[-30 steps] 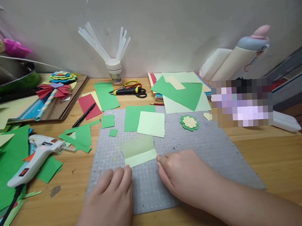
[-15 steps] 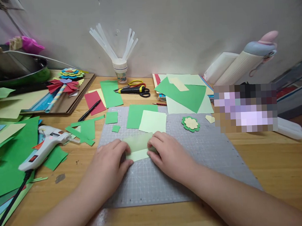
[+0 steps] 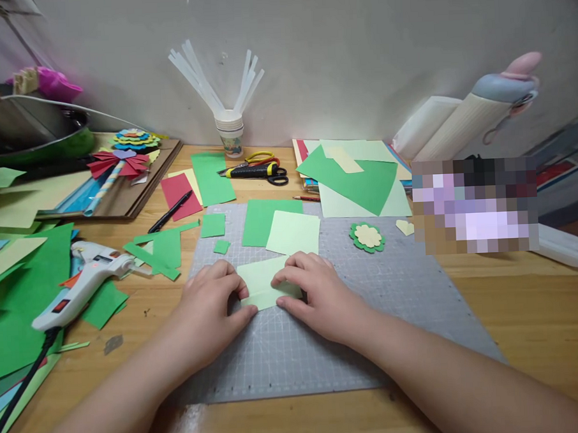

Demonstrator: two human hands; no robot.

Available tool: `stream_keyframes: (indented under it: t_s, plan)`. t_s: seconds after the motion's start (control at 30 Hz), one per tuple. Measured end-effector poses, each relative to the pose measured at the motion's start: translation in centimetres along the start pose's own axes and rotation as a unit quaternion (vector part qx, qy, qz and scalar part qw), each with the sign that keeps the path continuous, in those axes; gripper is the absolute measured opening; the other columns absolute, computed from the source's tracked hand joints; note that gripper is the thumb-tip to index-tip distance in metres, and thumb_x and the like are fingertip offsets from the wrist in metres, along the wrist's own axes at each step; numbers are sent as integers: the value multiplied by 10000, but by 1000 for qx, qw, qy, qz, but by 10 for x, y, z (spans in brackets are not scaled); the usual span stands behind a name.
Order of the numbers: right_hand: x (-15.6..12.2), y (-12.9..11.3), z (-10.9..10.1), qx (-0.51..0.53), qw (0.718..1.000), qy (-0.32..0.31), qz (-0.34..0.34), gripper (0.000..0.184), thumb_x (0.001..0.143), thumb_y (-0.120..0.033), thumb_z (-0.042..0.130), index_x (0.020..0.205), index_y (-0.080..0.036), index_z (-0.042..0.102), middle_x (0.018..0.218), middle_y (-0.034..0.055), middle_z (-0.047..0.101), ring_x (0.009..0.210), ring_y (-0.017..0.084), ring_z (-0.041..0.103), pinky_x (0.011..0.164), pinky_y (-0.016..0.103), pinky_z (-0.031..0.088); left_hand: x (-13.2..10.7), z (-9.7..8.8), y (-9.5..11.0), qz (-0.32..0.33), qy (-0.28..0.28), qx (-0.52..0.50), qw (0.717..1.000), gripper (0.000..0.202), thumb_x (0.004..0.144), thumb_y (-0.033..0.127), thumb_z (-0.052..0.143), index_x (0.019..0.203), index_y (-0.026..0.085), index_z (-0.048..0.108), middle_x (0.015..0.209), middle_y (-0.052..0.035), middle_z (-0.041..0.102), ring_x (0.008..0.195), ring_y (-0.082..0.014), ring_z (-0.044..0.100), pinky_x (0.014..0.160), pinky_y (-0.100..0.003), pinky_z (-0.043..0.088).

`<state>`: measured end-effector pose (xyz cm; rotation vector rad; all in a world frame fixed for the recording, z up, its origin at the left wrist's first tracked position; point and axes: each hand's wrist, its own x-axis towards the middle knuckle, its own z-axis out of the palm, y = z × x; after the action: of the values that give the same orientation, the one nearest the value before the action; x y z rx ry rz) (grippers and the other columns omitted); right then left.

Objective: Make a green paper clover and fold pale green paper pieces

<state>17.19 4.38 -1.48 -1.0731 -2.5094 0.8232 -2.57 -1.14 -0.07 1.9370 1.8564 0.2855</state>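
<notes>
A small pale green paper lies on the grey cutting mat, with a crease line running across it. My left hand grips its left end, thumb at the lower edge and fingers curled above. On the opposite end my right hand has its thumb on the lower edge and its index finger over the paper; its palm hides the right end. Just beyond them, a pale green square overlaps a darker green sheet. Two small green squares, one larger and one smaller, lie beyond my left hand.
A layered paper flower and a cream heart lie to the right. Scissors and a cutter rest near paper cups of white glue sticks. A corded glue gun sits among green scraps at the left.
My right thumb and fingers have slid slightly left along the paper. Its upper part, shaded before, now looks lighter and flatter. My left hand stays at the left end.
</notes>
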Motion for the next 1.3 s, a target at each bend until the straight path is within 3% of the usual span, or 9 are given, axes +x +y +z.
stream_keyframes:
  t_s: [0.13,0.33,0.77,1.07,1.3]
  plan:
    - [-1,-1,-1,-11,1000,1,-16,150,820,-229,647,969,-241,633,1026,27,573,979,201,494,851,371,340,0,4,3,-14,28,0,1000,226,825,358,513,677,200,580,815,-20,536,806,-213,513,737,-358,386]
    - [-3,-4,-5,-54,993,-31,-102,152,894,-167,538,956,-224,665,1102,25,627,1033,173,531,865,336,356,-1,5,7,-18,43,13,999,196,814,322,527,667,199,570,805,-19,528,789,-215,510,730,-364,386]
    - [-5,-2,-3,-77,989,-10,-129,197,893,-189,520,991,-238,683,1123,42,649,1023,202,561,872,356,389,-1,8,3,-13,50,-2,999,226,828,342,523,651,204,544,785,-13,516,774,-212,499,713,-359,367]
    - [-6,-7,-6,-85,989,-28,-117,210,905,-206,498,1008,-230,679,1109,54,635,1004,207,549,849,368,381,0,9,0,-10,55,-1,998,221,820,337,536,643,205,541,773,-8,513,771,-209,499,717,-363,369]
    - [-5,-13,-8,-90,990,-45,-99,239,928,-216,436,961,-200,672,1104,59,610,1008,204,524,850,368,364,-4,19,11,-8,113,75,991,159,817,354,523,789,200,500,830,-30,508,815,-240,488,737,-396,382]
